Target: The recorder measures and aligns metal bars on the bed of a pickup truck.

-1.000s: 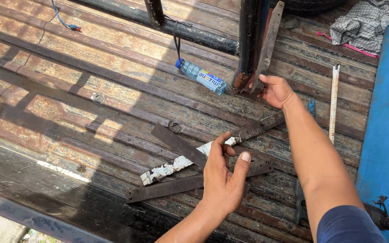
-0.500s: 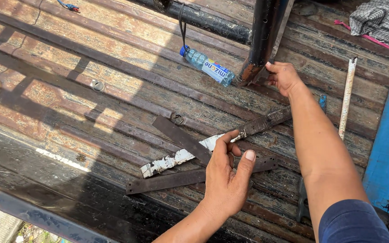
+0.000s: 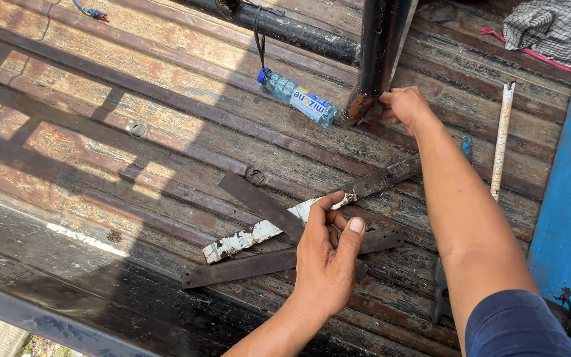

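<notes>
The right hand, open against the upright strip 1 second ago, has now clenched around the strip's foot beside the black post. The left hand stays pressed on the 3 flat bars crossed on the rusty truck bed, fingers loosely curled, grasping nothing.

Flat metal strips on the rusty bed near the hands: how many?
3, crossing by the left hand: dark short strip, white-painted strip, long dark strip. Another leans upright, held by the right hand.
</notes>
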